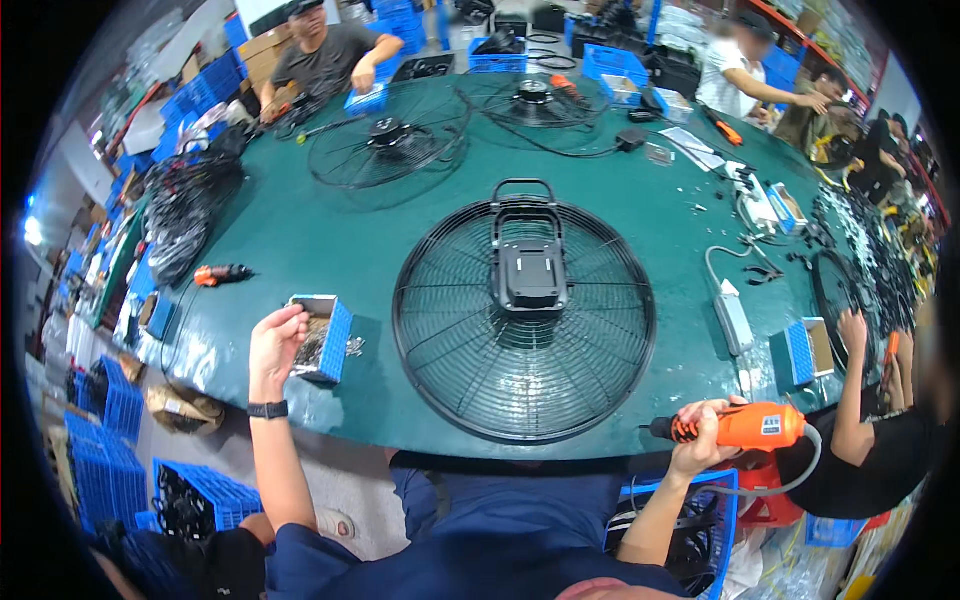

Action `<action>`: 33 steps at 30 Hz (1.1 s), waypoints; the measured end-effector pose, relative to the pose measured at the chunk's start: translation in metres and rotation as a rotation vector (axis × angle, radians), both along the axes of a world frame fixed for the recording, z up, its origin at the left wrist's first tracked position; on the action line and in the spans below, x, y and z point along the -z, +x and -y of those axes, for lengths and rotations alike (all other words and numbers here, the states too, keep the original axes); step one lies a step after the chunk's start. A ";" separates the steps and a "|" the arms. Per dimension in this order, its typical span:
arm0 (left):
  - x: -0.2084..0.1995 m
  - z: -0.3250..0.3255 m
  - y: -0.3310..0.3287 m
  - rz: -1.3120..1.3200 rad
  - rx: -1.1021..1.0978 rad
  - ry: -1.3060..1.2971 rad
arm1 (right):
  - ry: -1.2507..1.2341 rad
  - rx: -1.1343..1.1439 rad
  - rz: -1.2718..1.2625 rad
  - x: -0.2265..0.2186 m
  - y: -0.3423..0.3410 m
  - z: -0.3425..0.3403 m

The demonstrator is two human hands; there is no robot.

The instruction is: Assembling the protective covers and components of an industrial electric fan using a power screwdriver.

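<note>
Squarely in the middle of the green table (285,225) lies a round black fan (450,300), its motor housing (532,275) and curved handle (525,185) uppermost; the housing hides whatever sits beneath the centre of the guard. The person's right hand (700,440) is wrapped around an orange electric screwdriver (762,426), its dark nose pointing left, near the table's front edge and beside the fan rather than on it. Some of the grip is covered by the fingers, and the tool's grey cord (808,465) loops down until it is lost around a blue crate (722,555), itself partly behind the forearm. The left hand (280,338) is raised at a blue-sided box (338,345) of small metal pieces, covering part of its left side. Its fingers curl toward the thumb, perhaps in a pinch, but I cannot tell whether they close on anything. At the far right, the dark fisheye rim cuts off a co-worker (870,480), whose hands reach toward a black ring (835,290).
</note>
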State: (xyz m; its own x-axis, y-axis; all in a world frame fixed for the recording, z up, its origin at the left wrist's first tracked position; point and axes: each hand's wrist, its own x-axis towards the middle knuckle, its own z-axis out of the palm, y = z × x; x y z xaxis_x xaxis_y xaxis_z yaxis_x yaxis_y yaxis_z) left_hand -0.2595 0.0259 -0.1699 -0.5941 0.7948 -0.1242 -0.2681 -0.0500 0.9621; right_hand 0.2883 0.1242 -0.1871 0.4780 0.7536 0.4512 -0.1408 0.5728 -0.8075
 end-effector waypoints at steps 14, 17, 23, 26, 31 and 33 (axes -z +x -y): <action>-0.011 -0.025 0.060 0.556 0.243 0.197 | 0.058 -0.035 0.021 0.000 -0.005 0.002; -0.014 -0.031 0.104 0.492 0.304 0.203 | 0.065 -0.029 0.022 0.002 -0.005 0.003; -0.007 -0.027 0.186 0.761 0.629 0.242 | 0.078 -0.059 0.063 -0.002 -0.006 0.010; 0.007 -0.014 0.224 0.863 0.674 0.171 | 0.093 -0.191 0.020 -0.012 -0.011 0.018; 0.029 0.016 0.253 0.875 0.686 0.043 | 0.275 -0.397 0.002 -0.040 -0.024 0.037; 0.036 0.024 0.259 0.871 0.668 -0.086 | 0.354 -0.601 -0.051 -0.049 -0.034 0.042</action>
